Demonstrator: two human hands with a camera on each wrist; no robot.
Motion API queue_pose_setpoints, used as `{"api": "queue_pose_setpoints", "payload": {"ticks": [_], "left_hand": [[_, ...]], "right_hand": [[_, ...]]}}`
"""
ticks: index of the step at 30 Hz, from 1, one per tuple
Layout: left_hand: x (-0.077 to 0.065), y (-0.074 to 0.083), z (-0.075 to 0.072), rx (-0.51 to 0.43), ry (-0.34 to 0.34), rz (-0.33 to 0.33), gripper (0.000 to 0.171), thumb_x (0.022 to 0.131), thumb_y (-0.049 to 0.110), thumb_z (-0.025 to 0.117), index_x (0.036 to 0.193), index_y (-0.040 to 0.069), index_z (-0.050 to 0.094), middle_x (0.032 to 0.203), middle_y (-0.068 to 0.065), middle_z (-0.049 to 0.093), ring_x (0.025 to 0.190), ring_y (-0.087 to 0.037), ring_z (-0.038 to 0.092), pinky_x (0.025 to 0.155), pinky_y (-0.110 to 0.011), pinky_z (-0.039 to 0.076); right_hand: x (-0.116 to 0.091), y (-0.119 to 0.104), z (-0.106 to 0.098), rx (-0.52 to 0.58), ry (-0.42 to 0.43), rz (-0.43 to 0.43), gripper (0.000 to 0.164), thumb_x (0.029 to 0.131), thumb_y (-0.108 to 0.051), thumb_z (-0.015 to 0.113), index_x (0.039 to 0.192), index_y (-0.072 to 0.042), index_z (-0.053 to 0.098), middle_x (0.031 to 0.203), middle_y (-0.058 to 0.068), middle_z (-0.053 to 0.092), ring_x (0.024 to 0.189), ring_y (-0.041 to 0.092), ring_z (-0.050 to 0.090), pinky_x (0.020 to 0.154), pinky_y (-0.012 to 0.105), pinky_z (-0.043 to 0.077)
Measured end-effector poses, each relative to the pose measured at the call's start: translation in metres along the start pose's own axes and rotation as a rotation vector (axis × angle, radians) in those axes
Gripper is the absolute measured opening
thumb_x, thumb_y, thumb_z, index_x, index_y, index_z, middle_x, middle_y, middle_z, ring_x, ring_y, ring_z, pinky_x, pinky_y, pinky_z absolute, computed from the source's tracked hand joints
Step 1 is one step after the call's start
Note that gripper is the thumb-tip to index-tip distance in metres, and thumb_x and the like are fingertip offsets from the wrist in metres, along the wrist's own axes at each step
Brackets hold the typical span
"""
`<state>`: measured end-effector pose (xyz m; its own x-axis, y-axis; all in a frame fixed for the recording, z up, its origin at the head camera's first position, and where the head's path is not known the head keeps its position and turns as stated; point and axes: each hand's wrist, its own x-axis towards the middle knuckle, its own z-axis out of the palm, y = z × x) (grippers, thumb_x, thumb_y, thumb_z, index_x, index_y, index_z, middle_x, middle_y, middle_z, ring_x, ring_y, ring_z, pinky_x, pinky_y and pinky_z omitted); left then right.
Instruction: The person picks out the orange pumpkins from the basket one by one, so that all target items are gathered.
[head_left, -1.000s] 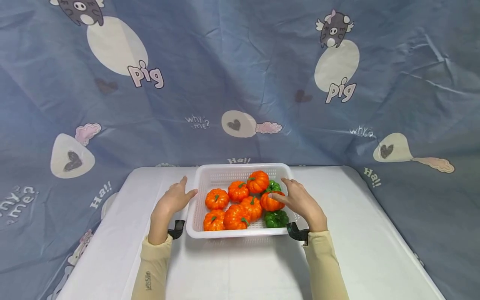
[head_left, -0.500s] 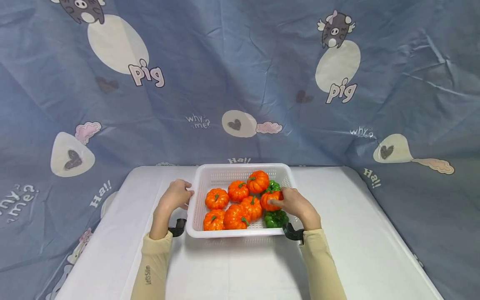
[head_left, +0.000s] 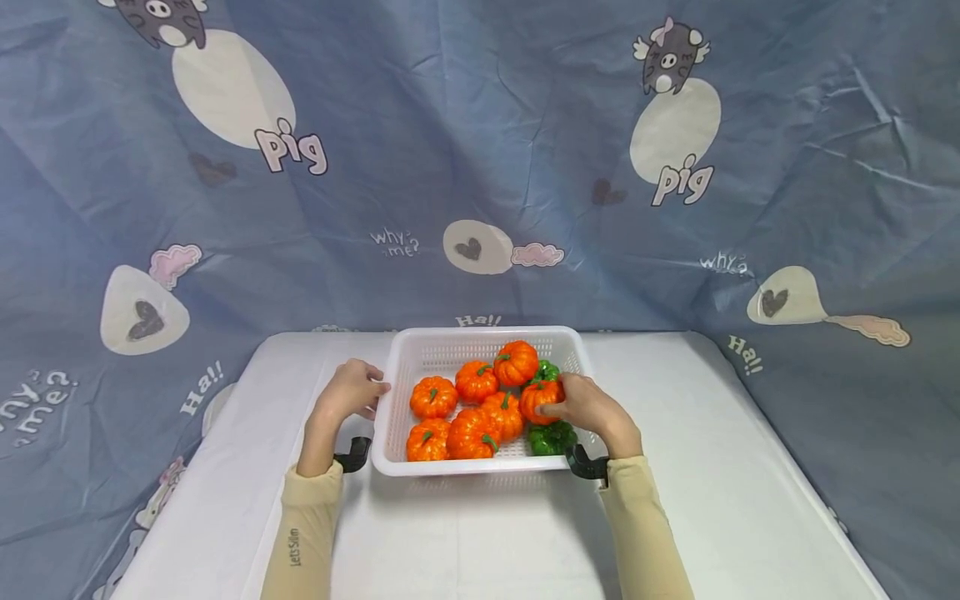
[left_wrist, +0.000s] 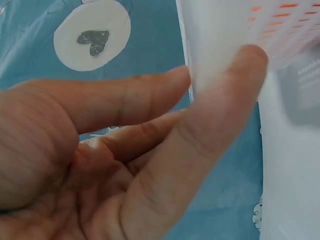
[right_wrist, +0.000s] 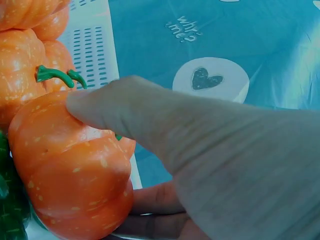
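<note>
Right hand [head_left: 592, 405] grips orange pumpkin [head_left: 537, 400] inside white basket [head_left: 472, 468] on white table [head_left: 465, 537]; left hand [head_left: 348, 390] at basket's left side.

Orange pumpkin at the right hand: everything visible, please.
The orange pumpkin is rounded, ribbed, glossy and pale-flecked; it looks like plastic. It is inside the white basket, toward the right, with one green piece beyond it and another nearer the camera. The right hand grips it between thumb and fingers. I can't tell its stem or whether it touches the basket floor.
</note>
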<state>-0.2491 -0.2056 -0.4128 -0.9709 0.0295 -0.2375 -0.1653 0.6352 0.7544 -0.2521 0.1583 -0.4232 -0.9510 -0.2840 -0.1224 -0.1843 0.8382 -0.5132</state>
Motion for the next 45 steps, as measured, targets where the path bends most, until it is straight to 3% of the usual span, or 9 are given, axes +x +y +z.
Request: {"api": "queue_pose_setpoints", "payload": {"ticks": [7, 15, 26, 33, 39, 45], "left_hand": [[0.003, -0.005, -0.003, -0.043, -0.030, -0.031, 0.043, 0.093, 0.007, 0.061, 0.127, -0.016, 0.051, 0.091, -0.025, 0.069, 0.066, -0.018, 0.069, 0.059, -0.032, 0.061], [0.005, -0.008, -0.002, -0.052, -0.020, -0.035, 0.039, 0.093, 0.008, 0.061, 0.125, -0.015, 0.053, 0.090, -0.023, 0.069, 0.064, -0.016, 0.068, 0.059, -0.032, 0.061], [0.004, -0.006, -0.001, -0.040, -0.020, -0.045, 0.038, 0.094, 0.008, 0.061, 0.124, -0.014, 0.054, 0.089, -0.022, 0.069, 0.064, -0.016, 0.067, 0.059, -0.031, 0.061], [0.004, -0.006, -0.001, -0.031, -0.021, -0.048, 0.038, 0.094, 0.008, 0.060, 0.124, -0.014, 0.055, 0.089, -0.021, 0.068, 0.064, -0.016, 0.067, 0.059, -0.031, 0.061], [0.005, -0.006, -0.001, -0.030, -0.024, -0.039, 0.038, 0.094, 0.008, 0.060, 0.124, -0.014, 0.054, 0.090, -0.022, 0.068, 0.065, -0.015, 0.067, 0.060, -0.031, 0.061], [0.004, -0.006, -0.001, -0.039, -0.026, -0.039, 0.037, 0.094, 0.009, 0.060, 0.123, -0.014, 0.055, 0.089, -0.021, 0.069, 0.065, -0.015, 0.067, 0.060, -0.031, 0.061]], "right_hand": [[0.001, 0.000, -0.001, 0.041, -0.029, -0.014, 0.043, 0.080, -0.030, 0.077, 0.107, -0.001, 0.059, 0.089, 0.004, 0.061, 0.079, 0.017, 0.056, 0.073, 0.031, 0.050], [-0.003, 0.003, -0.007, 0.058, -0.013, -0.082, 0.058, 0.078, -0.026, 0.075, 0.125, 0.002, 0.054, 0.109, 0.009, 0.063, 0.094, 0.020, 0.059, 0.088, 0.038, 0.052], [-0.017, 0.004, -0.025, 0.096, 0.098, -0.180, 0.065, 0.078, -0.024, 0.072, 0.133, 0.000, 0.049, 0.127, 0.015, 0.057, 0.110, 0.027, 0.058, 0.097, 0.042, 0.050], [-0.023, 0.022, -0.039, 0.165, 0.162, -0.176, 0.070, 0.082, -0.025, 0.072, 0.140, 0.002, 0.042, 0.135, 0.017, 0.052, 0.115, 0.030, 0.055, 0.098, 0.048, 0.050], [-0.026, 0.043, -0.050, 0.200, 0.223, -0.158, 0.065, 0.083, -0.020, 0.071, 0.138, 0.000, 0.044, 0.131, 0.017, 0.054, 0.113, 0.031, 0.056, 0.095, 0.046, 0.051], [-0.030, 0.063, -0.058, 0.237, 0.295, -0.146, 0.069, 0.085, -0.018, 0.071, 0.142, 0.005, 0.038, 0.138, 0.024, 0.049, 0.124, 0.040, 0.050, 0.105, 0.055, 0.042]]}}
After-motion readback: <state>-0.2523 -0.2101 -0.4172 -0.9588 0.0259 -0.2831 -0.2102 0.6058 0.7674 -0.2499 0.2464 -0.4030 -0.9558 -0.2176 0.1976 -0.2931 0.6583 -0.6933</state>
